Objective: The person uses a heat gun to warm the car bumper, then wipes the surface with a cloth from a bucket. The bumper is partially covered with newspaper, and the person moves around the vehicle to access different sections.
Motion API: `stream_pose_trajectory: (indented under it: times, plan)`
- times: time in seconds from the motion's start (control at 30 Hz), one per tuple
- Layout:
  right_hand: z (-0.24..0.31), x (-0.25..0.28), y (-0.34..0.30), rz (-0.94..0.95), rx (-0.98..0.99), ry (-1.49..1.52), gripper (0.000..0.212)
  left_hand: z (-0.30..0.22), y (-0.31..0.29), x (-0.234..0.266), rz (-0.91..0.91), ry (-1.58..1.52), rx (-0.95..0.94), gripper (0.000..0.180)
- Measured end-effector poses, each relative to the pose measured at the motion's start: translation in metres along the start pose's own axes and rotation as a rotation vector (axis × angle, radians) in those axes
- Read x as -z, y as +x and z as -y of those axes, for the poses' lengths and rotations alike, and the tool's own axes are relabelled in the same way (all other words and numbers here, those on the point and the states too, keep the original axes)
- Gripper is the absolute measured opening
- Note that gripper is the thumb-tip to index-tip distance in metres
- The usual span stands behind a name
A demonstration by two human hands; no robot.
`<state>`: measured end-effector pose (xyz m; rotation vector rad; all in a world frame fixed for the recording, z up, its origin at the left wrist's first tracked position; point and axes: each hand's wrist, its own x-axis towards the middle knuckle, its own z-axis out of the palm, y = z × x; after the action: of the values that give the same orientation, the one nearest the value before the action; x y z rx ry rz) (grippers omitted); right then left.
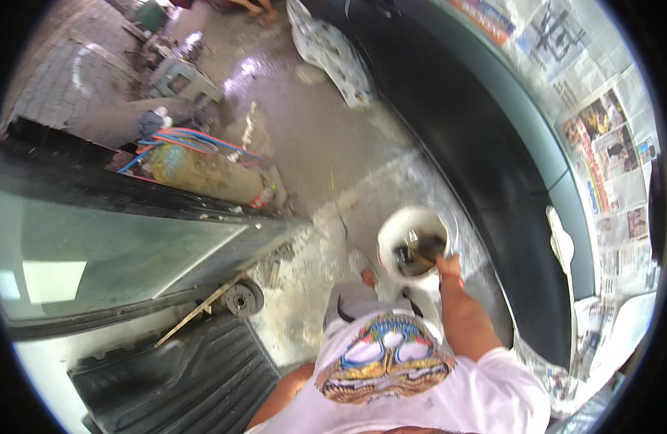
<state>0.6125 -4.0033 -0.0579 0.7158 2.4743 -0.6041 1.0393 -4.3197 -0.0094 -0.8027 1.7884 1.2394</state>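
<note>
A white bucket [383,253] is in front of me to the right, with dark, shiny liquid and a tan piece [420,259] inside it. At the bucket's right edge my right hand [448,266] is closed, with a red band at its wrist. Whether the fingers grip the rim or the handle is hard to tell. Only part of my left arm shows at the lower edge; my left hand is out of sight.
On the right stands a long black car panel [478,145], with newspaper [605,145] masking above it. Left are a glazed door [116,253], a black ribbed liner [196,376], a round metal disc [243,298], and a gas cylinder [203,173] with coiled hoses [188,139]. The far floor looks wet.
</note>
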Motion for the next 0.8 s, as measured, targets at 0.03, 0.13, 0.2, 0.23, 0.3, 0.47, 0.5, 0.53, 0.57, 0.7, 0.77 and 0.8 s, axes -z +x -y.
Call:
stream_pose_trajectory:
  times: [0.03,0.13,0.2,0.23,0.3,0.47,0.5,0.53,0.57,0.7,0.77,0.8]
  plan:
    - [-0.007,-0.022,0.024,-0.05,0.061,0.017,0.087,0.001,-0.003,0.009,0.013,0.013,0.013,0.051]
    - [0.053,-0.04,0.037,-0.041,0.077,0.072,0.082,-0.009,-0.001,0.032,-0.014,0.007,0.057,0.051]
    - [0.084,-0.055,0.054,-0.029,0.082,0.131,0.079,-0.019,0.002,0.047,-0.033,0.008,0.079,0.051]
    - [0.101,-0.061,0.061,-0.019,0.084,0.136,0.078,-0.024,0.003,0.054,-0.038,0.01,0.089,0.051]
    - [0.146,-0.062,0.06,-0.021,0.104,0.102,0.074,-0.032,0.004,0.06,-0.05,0.003,0.118,0.05]
    - [0.21,-0.107,0.107,0.033,0.075,0.235,0.065,-0.054,0.002,0.074,-0.058,0.013,0.201,0.05]
    - [0.22,-0.112,0.11,0.087,0.029,0.227,0.067,-0.056,-0.001,0.073,-0.058,0.012,0.225,0.05]
    - [0.232,-0.118,0.119,0.14,-0.012,0.22,0.07,-0.061,-0.002,0.073,-0.055,0.013,0.253,0.05]
    - [0.241,-0.123,0.127,0.193,-0.055,0.213,0.072,-0.066,-0.004,0.074,-0.052,0.016,0.279,0.049]
    - [0.274,-0.147,0.163,0.234,-0.087,0.14,0.076,-0.082,-0.016,0.078,0.008,0.057,0.401,0.049]
    - [0.272,-0.164,0.188,0.237,-0.112,0.112,0.078,-0.091,-0.024,0.091,0.076,0.09,0.459,0.049]
    - [0.276,-0.165,0.195,0.254,-0.106,0.09,0.079,-0.097,-0.026,0.097,0.119,0.122,0.488,0.049]
